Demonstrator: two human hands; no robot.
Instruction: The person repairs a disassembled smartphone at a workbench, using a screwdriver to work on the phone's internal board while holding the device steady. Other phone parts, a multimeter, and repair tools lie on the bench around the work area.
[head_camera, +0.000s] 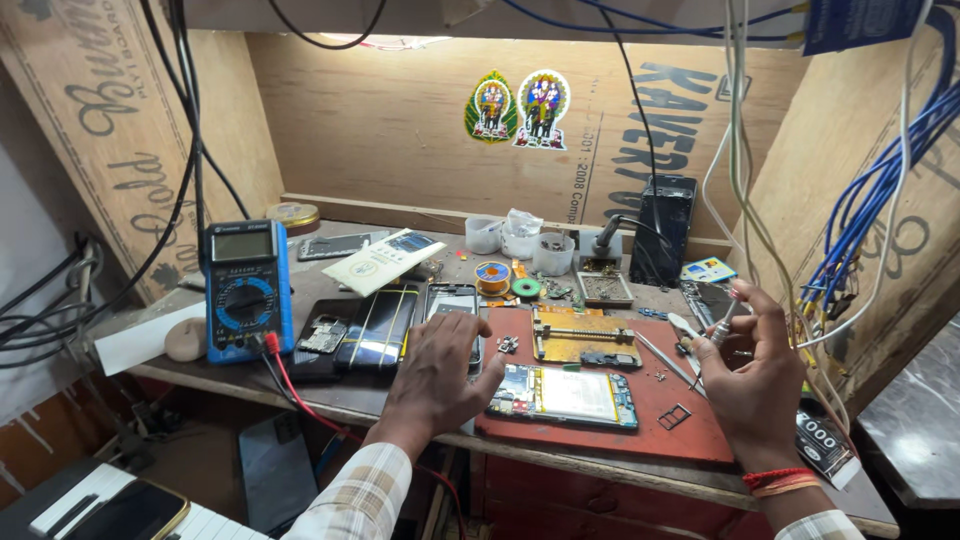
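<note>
At a cluttered plywood workbench (600, 470) lit from above, your left hand (440, 375) lies palm down with its fingers spread and slightly curled, resting over the lower end of a phone (452, 300) that lies face up at the left edge of the red work mat (690, 435). Your right hand (755, 385) is raised at the mat's right side, its fingers pinched together around the handle of a small screwdriver (724, 322), whose tip points up and to the left. Between your two hands, on the mat, lies an opened phone (563, 395) with its back removed, circuit board and pale battery exposed; neither hand touches it. Just behind it sits a yellow-brown board holder (585, 338), and a pair of tweezers (665, 360) lies on the mat near your right hand. Left of your left hand, a dark phone (378, 330) rests beside a blue multimeter (247, 290), whose red lead (300, 395) trails off the front of the bench. Farther back stand small white plastic cups (520, 243), a spool of solder wire (491, 277) and a black box-shaped unit (663, 230). White and blue cables (860, 220) hang down on the right, close behind your right hand.
</note>
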